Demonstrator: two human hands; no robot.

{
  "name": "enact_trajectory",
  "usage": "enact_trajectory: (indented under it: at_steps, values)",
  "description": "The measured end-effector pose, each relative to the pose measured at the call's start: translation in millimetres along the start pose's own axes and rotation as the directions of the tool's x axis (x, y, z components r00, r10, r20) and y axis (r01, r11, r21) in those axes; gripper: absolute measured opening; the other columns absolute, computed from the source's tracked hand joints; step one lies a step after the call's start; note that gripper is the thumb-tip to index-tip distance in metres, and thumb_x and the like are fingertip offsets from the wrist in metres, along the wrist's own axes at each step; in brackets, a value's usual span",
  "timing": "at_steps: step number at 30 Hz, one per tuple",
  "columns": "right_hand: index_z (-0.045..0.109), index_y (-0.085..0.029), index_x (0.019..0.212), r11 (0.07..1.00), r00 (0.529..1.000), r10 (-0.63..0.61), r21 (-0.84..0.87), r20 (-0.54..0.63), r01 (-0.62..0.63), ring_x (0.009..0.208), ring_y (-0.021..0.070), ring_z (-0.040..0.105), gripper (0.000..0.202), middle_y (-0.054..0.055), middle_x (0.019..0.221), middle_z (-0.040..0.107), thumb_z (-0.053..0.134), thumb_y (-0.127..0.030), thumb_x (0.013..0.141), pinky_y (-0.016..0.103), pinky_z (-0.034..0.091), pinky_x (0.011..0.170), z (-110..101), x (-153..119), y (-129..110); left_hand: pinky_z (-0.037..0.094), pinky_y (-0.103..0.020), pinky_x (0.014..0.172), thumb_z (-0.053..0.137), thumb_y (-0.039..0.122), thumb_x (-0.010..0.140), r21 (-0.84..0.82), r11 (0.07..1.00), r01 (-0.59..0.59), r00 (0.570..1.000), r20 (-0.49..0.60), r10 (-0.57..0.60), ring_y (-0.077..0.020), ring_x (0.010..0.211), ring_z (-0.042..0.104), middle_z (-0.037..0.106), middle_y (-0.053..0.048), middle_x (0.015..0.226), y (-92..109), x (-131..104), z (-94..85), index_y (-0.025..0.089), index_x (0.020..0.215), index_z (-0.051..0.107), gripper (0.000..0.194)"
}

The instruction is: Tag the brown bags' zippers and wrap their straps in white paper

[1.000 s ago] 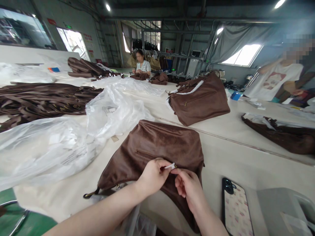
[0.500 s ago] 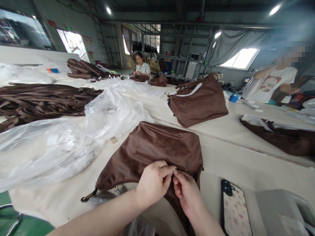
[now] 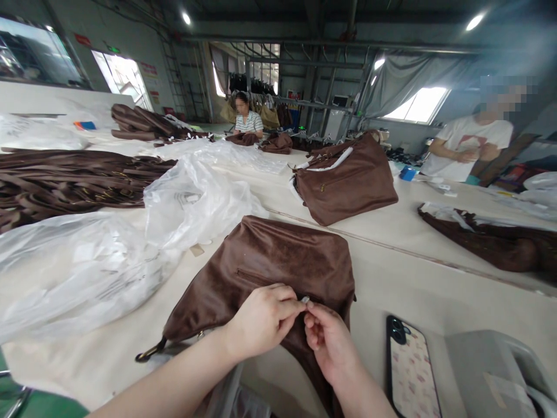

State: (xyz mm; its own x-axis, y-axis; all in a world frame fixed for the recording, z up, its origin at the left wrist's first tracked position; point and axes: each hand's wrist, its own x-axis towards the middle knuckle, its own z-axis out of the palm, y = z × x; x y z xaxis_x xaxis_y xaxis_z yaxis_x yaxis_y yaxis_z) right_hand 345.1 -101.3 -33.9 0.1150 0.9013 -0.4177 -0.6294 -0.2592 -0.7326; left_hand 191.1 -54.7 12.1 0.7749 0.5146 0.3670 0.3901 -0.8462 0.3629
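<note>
A brown leather handbag (image 3: 287,249) lies on the table in front of me, its zipped pocket facing up and a metal clasp (image 3: 150,351) at its left corner. Over the pocket's right end, my left hand (image 3: 265,319) and my right hand (image 3: 328,337) meet with fingertips pinched. Between them shows a small whitish piece (image 3: 305,299), too small to name; it looks like a scrap of wrapping at the zip pull. The pull itself is hidden by my fingers.
Crumpled clear plastic (image 3: 104,261) and a heap of brown straps (image 3: 73,180) lie left. Another brown handbag (image 3: 348,186) stands beyond. A phone (image 3: 413,366) and a grey tape dispenser-like object (image 3: 491,360) are at right. Two people (image 3: 249,123) work farther off.
The view has shifted slightly. My hands stay pinched together at the same spot, the whitish piece now showing a little more. The person at right has lowered their arms.
</note>
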Motion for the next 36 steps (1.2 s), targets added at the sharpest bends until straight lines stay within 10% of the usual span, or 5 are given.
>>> enact_trajectory:
  at_steps: [18,25,28,32,36]
  values:
    - [0.064,-0.015,0.071,0.873,0.989,-0.135,-0.465,0.058,0.147,0.036,0.0054,0.044,0.041,-0.003,0.052,0.057,0.067,-0.055,0.072,0.016,0.026,0.033,-4,8,7,0.042,-0.019,0.060,0.046,0.025,0.088,-0.409,0.789,0.458,0.883,0.108,-0.457,-0.0118,0.063,0.059,0.067,-0.001,0.072,-4,5,26.0,0.017,0.078,0.066,0.023]
    - [0.071,-0.022,0.097,0.320,0.939,-0.285,-0.904,0.194,0.284,0.059,0.0125,0.063,0.024,0.001,0.073,0.071,0.056,-0.037,0.085,0.021,0.045,0.053,-11,-73,-52,0.043,-0.023,0.061,0.043,0.032,0.083,-0.259,0.827,0.499,0.864,0.228,-0.450,-0.0169,0.066,0.062,0.068,-0.002,0.071,-18,8,25.5,0.019,0.082,0.066,0.026]
    - [0.071,-0.024,0.094,0.105,0.783,-0.615,-0.974,0.095,0.200,0.067,0.0148,0.065,0.023,0.002,0.080,0.072,0.055,-0.037,0.087,0.024,0.047,0.061,-49,-127,-86,0.044,-0.027,0.062,0.041,0.040,0.083,-0.185,0.840,0.511,0.851,0.250,-0.462,-0.0214,0.071,0.065,0.070,-0.004,0.076,-28,9,31.3,0.020,0.088,0.064,0.030]
    - [0.070,-0.022,0.090,0.152,0.440,-0.866,-0.963,-0.238,-0.221,0.075,0.0220,0.065,0.033,0.006,0.086,0.072,0.052,-0.050,0.085,0.031,0.047,0.067,-139,-189,-118,0.046,-0.030,0.068,0.039,0.041,0.082,-0.184,0.818,0.545,0.824,0.302,-0.480,-0.0243,0.077,0.068,0.072,-0.006,0.082,-31,8,33.4,0.021,0.091,0.062,0.032]
    - [0.073,-0.023,0.088,0.251,0.524,-0.750,-0.907,-0.402,-0.338,0.092,0.0285,0.064,0.048,0.010,0.101,0.071,0.046,-0.063,0.082,0.039,0.044,0.086,-213,-217,-120,0.047,-0.030,0.067,0.042,0.043,0.078,-0.226,0.795,0.563,0.816,0.301,-0.492,-0.0240,0.074,0.068,0.073,-0.005,0.080,-31,8,32.8,0.022,0.090,0.062,0.031]
